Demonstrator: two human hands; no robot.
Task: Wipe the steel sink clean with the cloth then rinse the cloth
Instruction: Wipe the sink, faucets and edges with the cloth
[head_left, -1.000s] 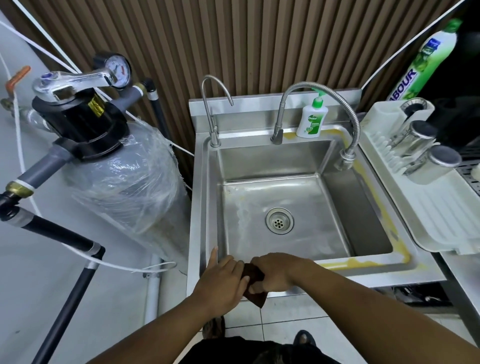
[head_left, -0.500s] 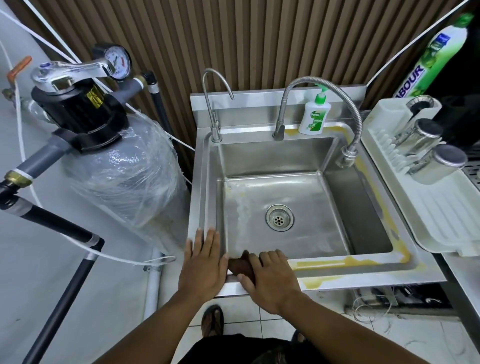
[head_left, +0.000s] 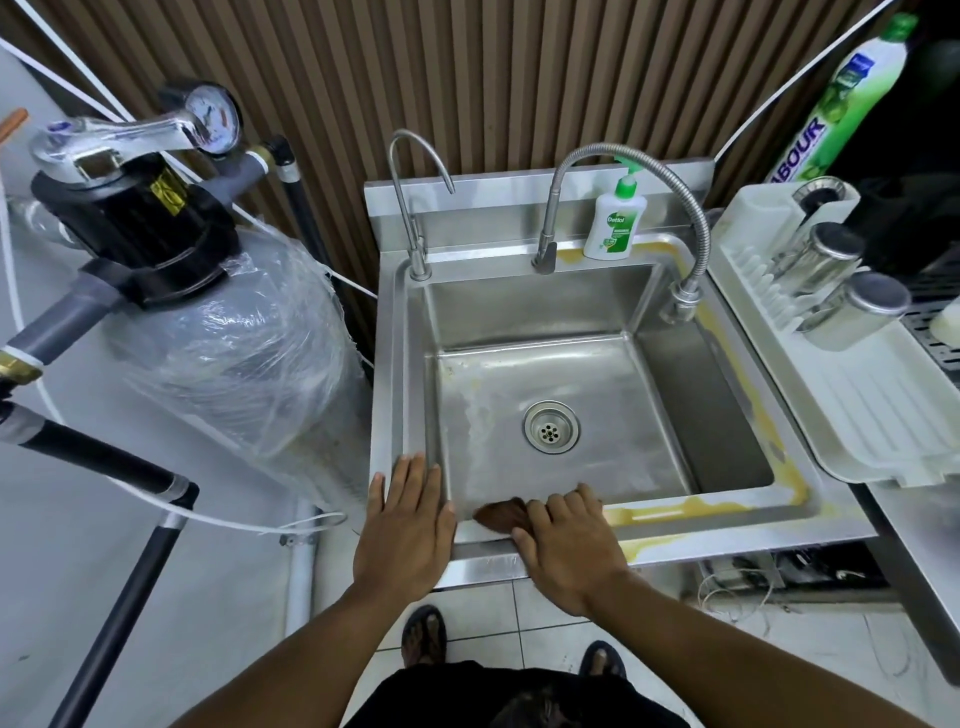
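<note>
The steel sink (head_left: 727, 540) fills the middle of the head view, with a round drain (head_left: 551, 428) in its basin. A yellow stain runs along its front, right and back rim. On the front rim lies a brown cloth (head_left: 500, 514). My right hand (head_left: 569, 545) presses flat on the cloth and hides most of it. My left hand (head_left: 408, 525) rests flat on the sink's front-left corner, fingers apart, holding nothing. A flexible steel tap (head_left: 680, 299) hangs over the basin's right side.
A thin gooseneck tap (head_left: 415, 208) and a soap pump bottle (head_left: 615, 221) stand on the back ledge. A white drying rack (head_left: 852, 374) with steel cups sits to the right. A plastic-wrapped filter tank (head_left: 244, 353) with pipes stands to the left.
Both hands left their joint grip on the cloth below the rim and came up onto it. The right hand has slid rightwards along the front rim with the cloth, away from the left hand.
</note>
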